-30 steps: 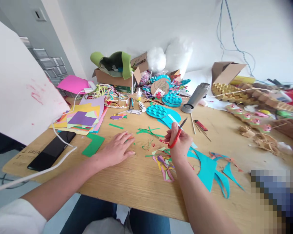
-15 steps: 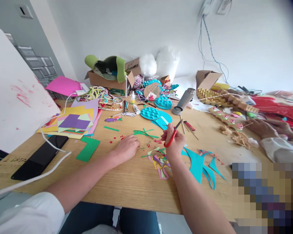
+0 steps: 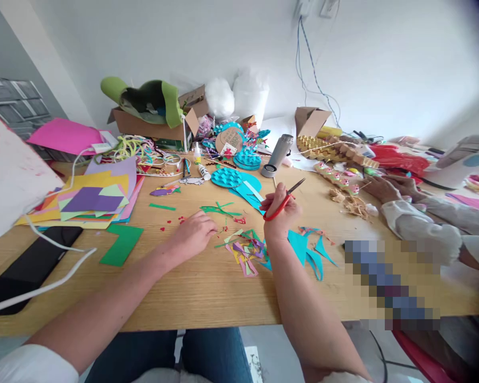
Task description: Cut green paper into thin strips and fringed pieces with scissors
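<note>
One pair of red-handled scissors [image 3: 281,202] sits clasped in the right hand [image 3: 280,215], blades nearly closed and pointing up over the wooden table [image 3: 207,290]. The left hand [image 3: 195,233] rests loosely curled on the table beside a heap of paper scraps [image 3: 245,250]; whether it pinches anything is hidden. One cardboard box [image 3: 154,125] holds green felt. A co-worker's hands [image 3: 389,187] are partly blurred.

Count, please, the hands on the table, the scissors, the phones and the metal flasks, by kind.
Person's own hands: 2, left hand, right hand
Co-worker's hands: 2
Red scissors: 1
Black phone: 1
Metal flask: 1
Total: 7
</note>
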`<state>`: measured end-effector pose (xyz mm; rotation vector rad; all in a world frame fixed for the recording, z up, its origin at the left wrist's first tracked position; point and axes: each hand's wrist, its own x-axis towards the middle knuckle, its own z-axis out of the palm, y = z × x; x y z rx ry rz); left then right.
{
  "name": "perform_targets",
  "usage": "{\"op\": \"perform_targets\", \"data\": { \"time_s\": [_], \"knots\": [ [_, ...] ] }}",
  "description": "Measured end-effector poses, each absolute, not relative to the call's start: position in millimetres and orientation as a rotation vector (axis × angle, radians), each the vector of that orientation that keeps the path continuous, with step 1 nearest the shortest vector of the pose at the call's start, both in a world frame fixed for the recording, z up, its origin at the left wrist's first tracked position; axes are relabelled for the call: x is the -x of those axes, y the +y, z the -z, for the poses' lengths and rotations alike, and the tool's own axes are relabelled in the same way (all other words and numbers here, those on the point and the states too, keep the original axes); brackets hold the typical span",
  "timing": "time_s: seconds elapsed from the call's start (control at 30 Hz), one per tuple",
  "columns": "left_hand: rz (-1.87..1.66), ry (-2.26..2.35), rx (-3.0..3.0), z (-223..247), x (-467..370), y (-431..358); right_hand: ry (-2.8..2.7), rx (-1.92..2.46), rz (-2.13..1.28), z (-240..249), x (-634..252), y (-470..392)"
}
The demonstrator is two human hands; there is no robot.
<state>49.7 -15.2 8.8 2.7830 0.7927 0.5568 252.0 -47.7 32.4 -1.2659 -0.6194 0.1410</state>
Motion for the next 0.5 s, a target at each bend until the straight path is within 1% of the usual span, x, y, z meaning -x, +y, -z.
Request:
{"op": "perform_targets", "data": {
  "time_s": [0.2, 0.37, 0.5],
  "knots": [
    [-0.484, 0.559, -2.936, -9, -78, -25, -0.609, 1.228, -0.129, -33, -257, -49],
    [-0.359, 0.564, -2.950, -13, -89, -30, -0.590, 1.237, -0.104, -37, -260, -51],
    [-0.356, 0.639, -2.846, -19, -70, -17, -0.545, 1.265, -0.077, -40, -260, -51]
  ]
}}
